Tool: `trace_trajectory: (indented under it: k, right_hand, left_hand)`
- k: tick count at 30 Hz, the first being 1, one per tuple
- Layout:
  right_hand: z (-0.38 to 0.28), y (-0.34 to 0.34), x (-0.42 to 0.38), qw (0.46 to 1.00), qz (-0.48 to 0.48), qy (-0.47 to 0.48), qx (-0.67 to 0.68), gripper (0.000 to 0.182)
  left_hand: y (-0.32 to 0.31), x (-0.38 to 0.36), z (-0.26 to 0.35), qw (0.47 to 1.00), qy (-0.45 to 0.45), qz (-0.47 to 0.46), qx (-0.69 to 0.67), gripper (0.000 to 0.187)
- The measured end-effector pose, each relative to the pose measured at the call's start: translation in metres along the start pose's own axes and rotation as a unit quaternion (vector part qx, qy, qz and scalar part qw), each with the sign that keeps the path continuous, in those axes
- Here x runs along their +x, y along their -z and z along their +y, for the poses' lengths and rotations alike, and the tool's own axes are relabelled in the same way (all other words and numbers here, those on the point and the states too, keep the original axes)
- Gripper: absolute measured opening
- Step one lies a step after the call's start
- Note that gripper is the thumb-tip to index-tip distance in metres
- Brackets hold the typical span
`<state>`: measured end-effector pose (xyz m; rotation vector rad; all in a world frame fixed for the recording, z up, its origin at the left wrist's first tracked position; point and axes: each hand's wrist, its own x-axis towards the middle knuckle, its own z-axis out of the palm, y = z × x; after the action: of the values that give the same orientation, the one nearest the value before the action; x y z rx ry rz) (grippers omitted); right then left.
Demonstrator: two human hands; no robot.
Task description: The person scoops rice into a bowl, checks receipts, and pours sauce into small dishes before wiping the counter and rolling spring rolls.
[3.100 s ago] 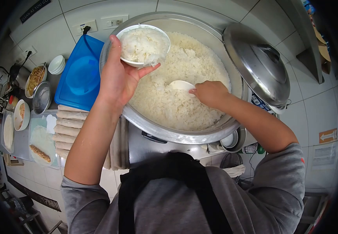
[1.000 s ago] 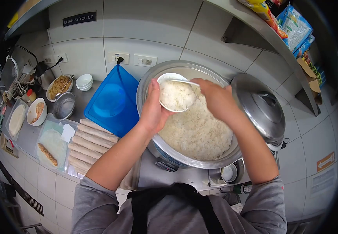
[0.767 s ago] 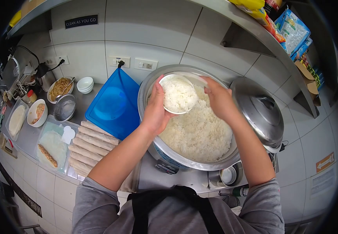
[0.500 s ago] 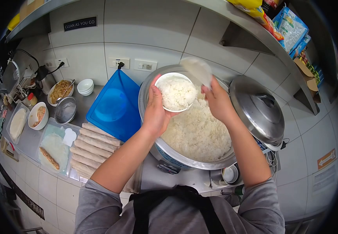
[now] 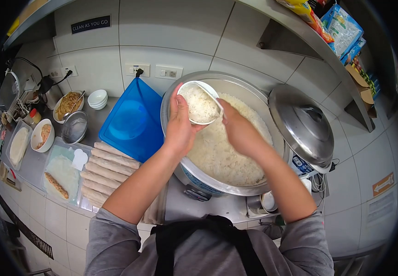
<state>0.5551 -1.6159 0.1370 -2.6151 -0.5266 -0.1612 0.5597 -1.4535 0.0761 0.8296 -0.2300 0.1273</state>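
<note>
A white bowl (image 5: 199, 120) full of cooked rice is held in my left hand (image 5: 180, 126), tilted above the left side of a large metal pot (image 5: 279, 138). My right hand (image 5: 240, 131) is closed on a white rice paddle (image 5: 208, 90), its blade edge-on against the right part of the bowl's rim and the rice. Below both hands, cooked rice (image 5: 231, 158) fills much of the pot. The fingertips of my right hand are partly hidden behind the hand itself.
The pot's domed lid (image 5: 300, 124) leans at the right. Left of the pot are a blue plastic cover (image 5: 134, 122), stacked white bowls (image 5: 98, 99), several wrapped rolls (image 5: 109, 168), a tray with a filled wrapper (image 5: 63, 172) and bowls of filling (image 5: 69, 106). A metal shelf (image 5: 300, 34) hangs above.
My right hand has moved left and down, bringing the paddle from above the pot's back onto the bowl's rim. The bowl has shifted slightly left and up.
</note>
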Motion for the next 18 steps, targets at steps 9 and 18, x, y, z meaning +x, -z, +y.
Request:
trace_trajectory:
  k: [9, 18]
  right_hand:
    - [0.011, -0.001, -0.003, 0.972, 0.075, 0.135, -0.178, 0.077]
    - [0.039, 0.027, -0.020, 0.937, 0.189, 0.223, -0.193, 0.074]
  left_hand:
    - [0.000, 0.002, 0.000, 0.994, 0.085, -0.018, -0.060, 0.072]
    - [-0.003, 0.001, 0.004, 0.990, 0.134, -0.004, -0.037, 0.060]
